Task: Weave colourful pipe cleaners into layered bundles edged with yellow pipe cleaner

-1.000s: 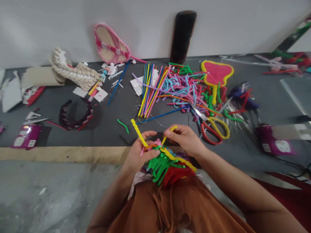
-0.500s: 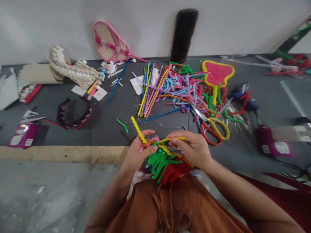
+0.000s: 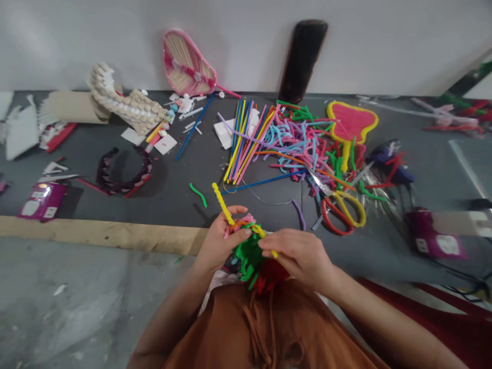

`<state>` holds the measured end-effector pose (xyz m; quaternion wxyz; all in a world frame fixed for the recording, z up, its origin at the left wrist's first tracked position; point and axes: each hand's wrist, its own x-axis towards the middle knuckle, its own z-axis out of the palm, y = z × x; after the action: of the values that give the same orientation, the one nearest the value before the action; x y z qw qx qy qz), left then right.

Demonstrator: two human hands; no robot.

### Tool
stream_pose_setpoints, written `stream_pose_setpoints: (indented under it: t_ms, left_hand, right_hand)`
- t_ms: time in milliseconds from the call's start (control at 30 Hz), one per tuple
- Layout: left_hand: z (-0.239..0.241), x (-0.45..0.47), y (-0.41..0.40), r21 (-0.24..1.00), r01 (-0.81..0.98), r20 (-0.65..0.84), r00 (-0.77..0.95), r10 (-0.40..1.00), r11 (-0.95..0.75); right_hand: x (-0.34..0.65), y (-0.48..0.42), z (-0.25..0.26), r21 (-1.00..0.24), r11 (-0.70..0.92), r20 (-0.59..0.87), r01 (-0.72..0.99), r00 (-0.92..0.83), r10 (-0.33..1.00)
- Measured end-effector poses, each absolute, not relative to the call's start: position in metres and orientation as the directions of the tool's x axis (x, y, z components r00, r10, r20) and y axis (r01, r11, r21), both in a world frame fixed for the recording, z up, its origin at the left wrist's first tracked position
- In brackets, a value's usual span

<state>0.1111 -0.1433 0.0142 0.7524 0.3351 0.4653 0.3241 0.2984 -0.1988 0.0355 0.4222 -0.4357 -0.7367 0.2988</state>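
Between the two hands, just above the lap, lies a craft piece made of fuzzy wires. The left hand pinches its upper end, thumb on top and fingers behind. The right hand has its fingers drawn together over a yellow wire, whose tip pokes out below them; its own thumb is mostly hidden, so exactly how it presses cannot be told.

To handle the wire well, the left thumb should sit firm right beside the spot where the yellow crosses the piece, as that grip seems to be what steadies everything. The right hand does best with a light, even pull, laying the wire flat and snug; too hard a tug could crush the fuzz or skew the strands beneath. Keeping the green ends out from under the yellow would also help.

As for looks, the piece is soft and shaggy. Green strands hang between the hands toward the lap, with a patch of red below the right hand. Pink and orange bits bunch by the left thumb, and a yellow stem sticks up at a slant beside the left forefinger. Under the right palm the rest is hidden.
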Motion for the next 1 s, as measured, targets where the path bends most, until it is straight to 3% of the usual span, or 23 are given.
stream_pose_setpoints:
  t_ms: [200, 400, 500, 600, 700, 833, 933, 1000]
  left_hand:
    - [0.016, 0.115, -0.143, 0.827, -0.146, -0.463, 0.371, 0.805, 0.543]
    - [0.015, 0.113, -0.14, 0.838, -0.13, -0.447, 0.391, 0.804, 0.529]
    - [0.014, 0.11, -0.139, 0.81, -0.162, -0.468, 0.403, 0.787, 0.564]
    - [0.014, 0.108, -0.138, 0.784, -0.188, -0.47, 0.444, 0.763, 0.592]
    - [0.014, 0.107, -0.139, 0.772, -0.182, -0.478, 0.467, 0.744, 0.609]
    - [0.015, 0.107, -0.14, 0.776, -0.176, -0.492, 0.432, 0.756, 0.606]
    - [0.015, 0.107, -0.14, 0.776, -0.178, -0.502, 0.406, 0.764, 0.605]
    - [0.016, 0.107, -0.14, 0.774, -0.181, -0.506, 0.401, 0.764, 0.607]
  right_hand:
    - [0.283, -0.199, 0.028, -0.658, 0.627, 0.47, 0.417, -0.424, 0.774]
    - [0.278, -0.195, 0.027, -0.641, 0.637, 0.478, 0.428, -0.426, 0.768]
    - [0.288, -0.195, 0.037, -0.764, 0.523, 0.417, 0.378, -0.329, 0.847]
    - [0.299, -0.192, 0.044, -0.927, 0.208, 0.187, 0.311, -0.096, 0.978]
    - [0.304, -0.186, 0.04, -0.988, -0.031, -0.02, 0.15, 0.073, 0.997]
    - [0.307, -0.182, 0.029, -0.999, -0.004, 0.002, 0.054, 0.121, 0.993]
    - [0.311, -0.183, 0.028, -0.97, 0.104, 0.13, 0.218, 0.108, 0.986]
    - [0.312, -0.184, 0.031, -0.924, 0.147, 0.154, 0.354, -0.008, 0.988]
